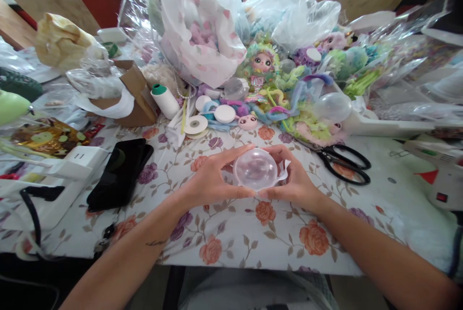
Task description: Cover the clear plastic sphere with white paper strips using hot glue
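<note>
Between my two hands is a clear, round plastic ball (256,169), held just above the flowered tablecloth. My left hand (213,177) grips its left side, thumb along the near edge and fingers round the far side. From the right, my right hand (289,175) holds it the same way, and the two thumb tips meet at the front. A small white strip (283,170) sticks out between the ball and my right palm. Whether anything is inside the ball, I cannot tell.
Black-handled scissors (345,163) lie to the right, near a glue gun (443,180). On the left are a black phone (116,175) and a white power strip (39,199). Behind stand a thread spool (165,101), a ribbon roll (196,126), a doll (261,64) and plastic bags (202,25).
</note>
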`<state>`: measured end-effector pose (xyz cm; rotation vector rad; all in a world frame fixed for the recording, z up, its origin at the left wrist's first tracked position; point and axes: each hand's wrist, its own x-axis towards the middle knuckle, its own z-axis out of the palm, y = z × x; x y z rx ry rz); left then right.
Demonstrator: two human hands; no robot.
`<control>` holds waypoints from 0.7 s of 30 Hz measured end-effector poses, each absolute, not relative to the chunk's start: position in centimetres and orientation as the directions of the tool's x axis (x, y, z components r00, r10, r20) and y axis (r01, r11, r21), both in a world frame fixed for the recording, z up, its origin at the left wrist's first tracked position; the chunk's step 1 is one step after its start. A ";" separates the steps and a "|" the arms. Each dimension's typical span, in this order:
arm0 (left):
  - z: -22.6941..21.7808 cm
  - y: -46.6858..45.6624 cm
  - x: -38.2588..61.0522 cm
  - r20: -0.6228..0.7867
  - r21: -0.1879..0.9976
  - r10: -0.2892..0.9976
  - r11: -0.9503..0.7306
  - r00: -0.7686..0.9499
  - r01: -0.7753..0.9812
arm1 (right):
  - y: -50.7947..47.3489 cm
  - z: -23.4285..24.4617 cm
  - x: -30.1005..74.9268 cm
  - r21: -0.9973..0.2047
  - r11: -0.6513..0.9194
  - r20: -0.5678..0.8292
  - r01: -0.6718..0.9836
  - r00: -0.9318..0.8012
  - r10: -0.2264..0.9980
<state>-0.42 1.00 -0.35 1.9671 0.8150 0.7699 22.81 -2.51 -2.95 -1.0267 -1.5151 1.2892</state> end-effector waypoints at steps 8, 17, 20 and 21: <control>-0.4 1.0 -0.6 0.180 0.844 0.755 -0.448 0.630 0.295 | -2.3 -2.7 22.9 -0.983 0.120 0.080 0.142 -0.255 0.964; -1.1 1.1 0.0 0.159 0.824 0.789 -0.437 0.594 0.361 | -2.2 -2.9 22.2 -0.967 0.193 0.150 0.165 -0.242 0.958; -0.9 1.0 0.0 0.192 0.819 0.788 -0.457 0.584 0.347 | -2.0 -2.9 22.5 -0.971 0.180 0.127 0.157 -0.296 0.947; -0.9 1.0 0.0 0.206 0.812 0.786 -0.469 0.583 0.347 | -1.9 -2.9 22.6 -0.974 0.167 0.114 0.151 -0.311 0.944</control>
